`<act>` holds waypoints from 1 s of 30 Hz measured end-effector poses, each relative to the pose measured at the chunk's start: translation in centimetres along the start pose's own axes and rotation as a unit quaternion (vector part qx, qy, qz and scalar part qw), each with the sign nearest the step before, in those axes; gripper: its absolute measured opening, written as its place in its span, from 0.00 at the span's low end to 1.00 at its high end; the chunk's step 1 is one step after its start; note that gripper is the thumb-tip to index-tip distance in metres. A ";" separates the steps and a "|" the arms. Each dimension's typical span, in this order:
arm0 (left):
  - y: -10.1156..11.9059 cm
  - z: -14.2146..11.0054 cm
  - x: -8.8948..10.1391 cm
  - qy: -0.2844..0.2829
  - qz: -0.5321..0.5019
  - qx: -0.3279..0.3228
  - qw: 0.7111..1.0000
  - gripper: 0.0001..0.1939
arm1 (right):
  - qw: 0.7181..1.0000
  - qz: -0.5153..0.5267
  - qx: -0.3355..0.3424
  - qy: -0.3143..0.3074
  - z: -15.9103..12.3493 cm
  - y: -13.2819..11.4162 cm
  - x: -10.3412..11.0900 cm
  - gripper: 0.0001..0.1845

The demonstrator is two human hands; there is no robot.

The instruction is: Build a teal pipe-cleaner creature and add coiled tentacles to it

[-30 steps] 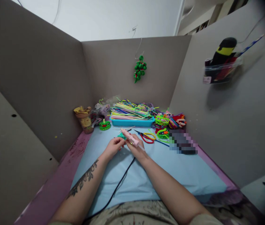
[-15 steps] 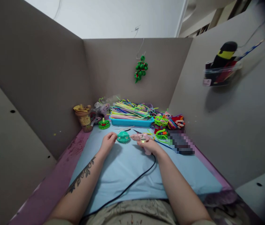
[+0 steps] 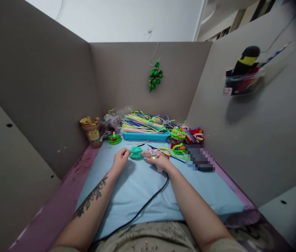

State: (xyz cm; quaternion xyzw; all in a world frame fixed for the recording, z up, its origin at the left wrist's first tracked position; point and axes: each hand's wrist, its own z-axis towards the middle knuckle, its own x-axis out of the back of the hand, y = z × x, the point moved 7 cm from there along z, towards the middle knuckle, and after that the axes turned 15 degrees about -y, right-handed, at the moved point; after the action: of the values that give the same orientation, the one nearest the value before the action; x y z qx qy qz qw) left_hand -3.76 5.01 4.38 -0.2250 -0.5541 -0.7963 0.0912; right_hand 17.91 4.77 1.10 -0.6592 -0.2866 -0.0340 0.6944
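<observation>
My left hand [image 3: 122, 157] is closed on the left edge of a teal pipe-cleaner figure [image 3: 136, 153], which it holds above the blue cloth. Wrapped round the handle of a pink glue gun [image 3: 150, 153] is my right hand [image 3: 161, 162]. A small green light glows on the gun's side. The gun's nozzle points left and is at the right side of the teal figure; whether it touches cannot be made out. A black cord [image 3: 148, 202] runs from the handle down toward my lap. Scissors with yellow handles [image 3: 165, 151] lie just behind the gun.
A blue tray [image 3: 145, 135] heaped with pipe cleaners stands at the back. Left of it are a green figure [image 3: 114, 139] and a lidded cup [image 3: 92, 132]. Colourful figures [image 3: 178, 148] and a blurred dark device [image 3: 200, 159] lie right. Grey panels enclose three sides.
The glue gun has moved slightly left, closer to the teal figure. The left hand keeps its hold, and the whole view has shifted a little.
</observation>
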 end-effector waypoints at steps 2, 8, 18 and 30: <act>-0.1 0.0 -0.1 -0.001 0.014 -0.012 1.000 0.11 | 1.000 0.000 0.009 -0.010 0.0 -0.3 -0.2 0.19; -0.2 0.0 -0.3 -0.003 0.058 -0.033 0.998 0.12 | 1.000 -0.023 -0.003 0.002 0.1 -0.2 -0.2 0.16; -0.2 0.2 -0.5 -0.013 0.077 -0.048 0.996 0.11 | 0.998 -0.054 -0.015 0.018 0.0 -0.4 -0.2 0.14; -0.4 0.2 -0.6 -0.015 0.103 -0.054 0.993 0.12 | 0.996 -0.076 -0.043 0.017 0.3 0.4 -0.1 0.16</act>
State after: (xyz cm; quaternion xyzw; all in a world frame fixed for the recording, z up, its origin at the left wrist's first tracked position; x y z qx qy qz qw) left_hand -3.34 5.23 3.82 -0.2975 -0.4858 -0.8078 0.1517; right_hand 17.88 5.06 0.72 -0.6642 -0.3223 -0.1100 0.6654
